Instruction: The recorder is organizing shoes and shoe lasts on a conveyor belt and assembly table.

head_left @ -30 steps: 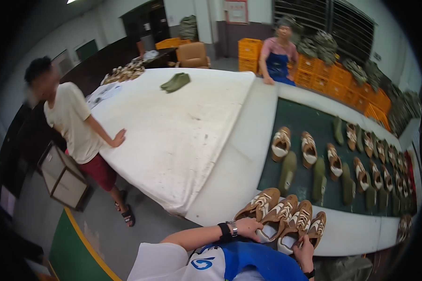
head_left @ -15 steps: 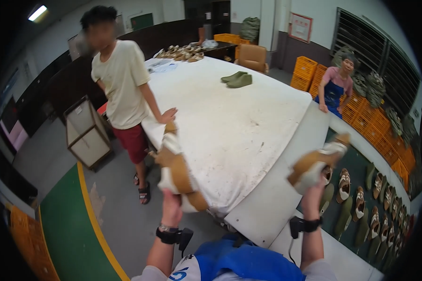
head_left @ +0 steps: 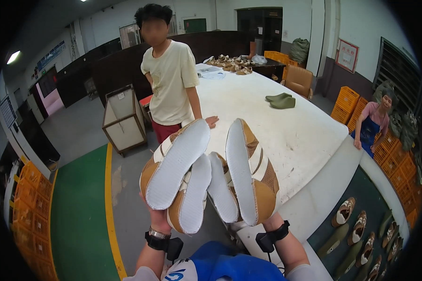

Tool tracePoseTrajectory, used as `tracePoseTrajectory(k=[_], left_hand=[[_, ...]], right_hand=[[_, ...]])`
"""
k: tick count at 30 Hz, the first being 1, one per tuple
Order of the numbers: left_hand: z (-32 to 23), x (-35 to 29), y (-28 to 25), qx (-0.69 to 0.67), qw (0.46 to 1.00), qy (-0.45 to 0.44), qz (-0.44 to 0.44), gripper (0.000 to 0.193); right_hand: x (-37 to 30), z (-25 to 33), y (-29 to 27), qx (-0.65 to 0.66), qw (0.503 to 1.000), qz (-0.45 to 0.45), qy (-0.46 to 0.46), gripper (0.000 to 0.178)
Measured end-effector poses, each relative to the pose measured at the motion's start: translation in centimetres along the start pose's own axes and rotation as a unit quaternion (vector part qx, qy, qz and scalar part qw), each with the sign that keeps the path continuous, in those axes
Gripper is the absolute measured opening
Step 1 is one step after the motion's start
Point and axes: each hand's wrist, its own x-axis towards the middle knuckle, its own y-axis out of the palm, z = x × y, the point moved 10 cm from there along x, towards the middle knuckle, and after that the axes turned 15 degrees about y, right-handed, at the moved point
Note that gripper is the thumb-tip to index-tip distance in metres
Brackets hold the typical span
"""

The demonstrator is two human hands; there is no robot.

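Observation:
Brown-and-white shoe uppers with pale, flat undersides are held up in front of me, two in each hand. My left hand (head_left: 158,218) is closed on one pair, a larger-looking shoe upper (head_left: 178,164) overlapping another shoe upper (head_left: 195,194). Mostly hidden behind the other pair, my right hand (head_left: 272,221) grips an outer shoe upper (head_left: 242,173) and an inner shoe upper (head_left: 223,192). All the undersides face me, and the two pairs nearly touch in the middle. Most of my fingers are covered by the shoes.
A white-covered table (head_left: 267,136) bears green shoe lasts (head_left: 282,101) and a far heap of shoe uppers (head_left: 234,64). At right, a dark green conveyor (head_left: 335,234) carries shoe uppers and lasts. One person (head_left: 171,84) leans on the table; another person (head_left: 374,124) stands beside orange crates (head_left: 344,105).
Both hands have come closer together, turning the shoe uppers so their pale undersides face me. The view has swung left. The person at left still rests a hand on the table.

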Motion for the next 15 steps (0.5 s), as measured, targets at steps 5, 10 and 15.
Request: tracePoseTrajectory(k=[5, 10, 15], left_hand=[[-0.7, 3.8, -1.8, 0.039, 0.999, 0.006, 0.002, 0.078], [-2.8, 10.6, -3.5, 0.026, 0.999, 0.033, 0.015, 0.080], [-5.4, 17.5, -9.8, 0.226, 0.966, -0.099, 0.070, 0.077]], right_hand=[[3.1, -1.0, -1.1, 0.097, 0.995, -0.014, 0.012, 0.043], [10.5, -2.9, -2.2, 0.117, 0.990, -0.067, 0.032, 0.044], [22.1, -11.5, -4.1, 0.022, 0.977, -0.102, 0.184, 0.039]])
